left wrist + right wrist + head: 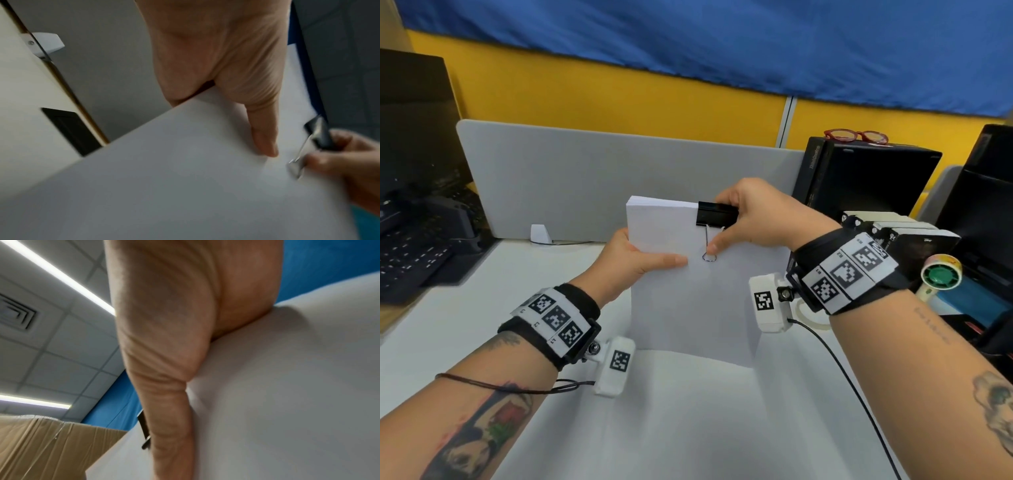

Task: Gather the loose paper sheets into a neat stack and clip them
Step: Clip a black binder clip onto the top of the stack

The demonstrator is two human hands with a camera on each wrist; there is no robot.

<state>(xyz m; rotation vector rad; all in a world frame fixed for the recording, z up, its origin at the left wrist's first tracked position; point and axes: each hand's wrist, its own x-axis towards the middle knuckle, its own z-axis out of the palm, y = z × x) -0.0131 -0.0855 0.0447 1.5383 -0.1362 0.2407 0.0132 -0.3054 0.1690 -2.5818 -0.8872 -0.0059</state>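
Observation:
A thick stack of white paper (688, 301) is held tilted up above the white desk (688, 428). My left hand (654, 263) grips its left edge, thumb (265, 142) flat on the front sheet and fingers hidden behind. A black binder clip (717, 214) sits on the stack's top edge, right of centre, and my right hand (736, 226) pinches it. The right thumb rests on the clip's wire handle (709, 255), which lies folded down against the front sheet. In the left wrist view the clip (320, 134) shows blurred. The right wrist view shows paper (287, 402) and a sliver of clip (144, 426).
A grey divider panel (619, 171) stands just behind the stack. At the left lie a black keyboard (414, 253) and a monitor. At the right stands a black computer case (859, 178) with red glasses (856, 135) on top, with boxes, a tape roll (941, 274) and a trailing cable (842, 359) nearby.

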